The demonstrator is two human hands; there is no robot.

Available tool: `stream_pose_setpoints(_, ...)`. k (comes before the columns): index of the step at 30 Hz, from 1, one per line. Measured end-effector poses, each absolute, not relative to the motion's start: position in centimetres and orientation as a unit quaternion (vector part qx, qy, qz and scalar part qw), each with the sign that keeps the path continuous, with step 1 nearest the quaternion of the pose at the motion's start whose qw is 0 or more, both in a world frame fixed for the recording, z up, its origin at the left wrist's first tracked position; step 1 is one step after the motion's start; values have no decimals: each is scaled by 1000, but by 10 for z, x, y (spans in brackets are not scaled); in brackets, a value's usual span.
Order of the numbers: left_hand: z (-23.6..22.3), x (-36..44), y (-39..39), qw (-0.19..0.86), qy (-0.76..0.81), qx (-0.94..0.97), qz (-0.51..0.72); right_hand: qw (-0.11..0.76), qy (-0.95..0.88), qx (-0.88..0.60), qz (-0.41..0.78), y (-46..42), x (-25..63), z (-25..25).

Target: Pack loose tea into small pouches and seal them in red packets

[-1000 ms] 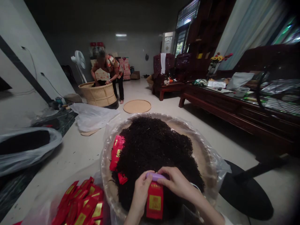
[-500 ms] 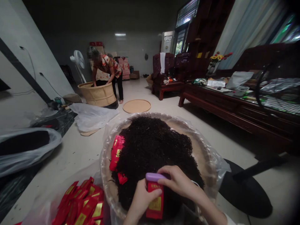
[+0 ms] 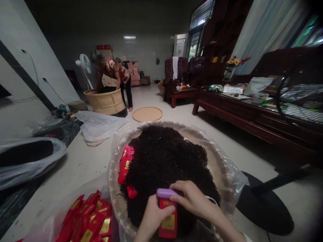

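My left hand (image 3: 154,215) grips a red packet (image 3: 168,224) with a gold label, thumb across its front, above the near side of a round basket (image 3: 224,181). In my right hand (image 3: 190,198) is a purple handheld bag sealer (image 3: 165,193), lying across the packet's top edge; a white cord shows by the wrist. Both hands are closed. Below them is a large heap of dark, dried tea leaves (image 3: 164,158). More red packets (image 3: 126,164) lie at the heap's left edge, inside the basket.
Many filled red packets (image 3: 88,218) lie in a clear plastic bag at lower left. A plastic-lined container (image 3: 58,151) of dark material is at far left. A black fan base (image 3: 264,208) stands at right. Another person (image 3: 118,72) bends over a tall bamboo basket (image 3: 106,102); a flat round tray (image 3: 147,114) lies nearby.
The packet and purple sealer have shifted very slightly downward with my hands, the sealer still across the packet's top. The other person leans with arms deeper in the bamboo basket.
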State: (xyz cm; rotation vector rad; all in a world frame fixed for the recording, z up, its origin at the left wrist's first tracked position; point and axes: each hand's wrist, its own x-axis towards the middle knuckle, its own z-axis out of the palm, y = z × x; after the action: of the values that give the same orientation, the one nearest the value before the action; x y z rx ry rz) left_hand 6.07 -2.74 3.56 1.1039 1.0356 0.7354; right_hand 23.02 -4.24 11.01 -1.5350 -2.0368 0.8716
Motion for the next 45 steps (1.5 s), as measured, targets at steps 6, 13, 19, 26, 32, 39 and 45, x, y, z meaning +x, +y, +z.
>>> stream_pose_setpoints(6,43,61,-26,710,423,448,341,325,-645,-595,354,-41,259,85)
stream_pose_setpoints(13,39,62,-27,730,403,415,363,393,-560,-707,180,-40,307,41)
stream_pose_setpoints(19,39,68,-29,730,395,421,366,430,-587,-603,327,-48,236,52)
stream_pose_setpoints(26,41,64,-29,585,492,509,395,429,-598,-567,370,-59,212,53)
stream_pose_setpoints(32,32,66,-35,583,513,475,414,420,-570,-585,394,-61,218,52)
stream_pose_setpoints(39,14,64,-34,620,521,372,453,422,-525,-581,458,-58,212,49)
stream_pose_setpoints(45,17,60,-37,649,494,368,447,416,-535,-576,458,-61,216,46)
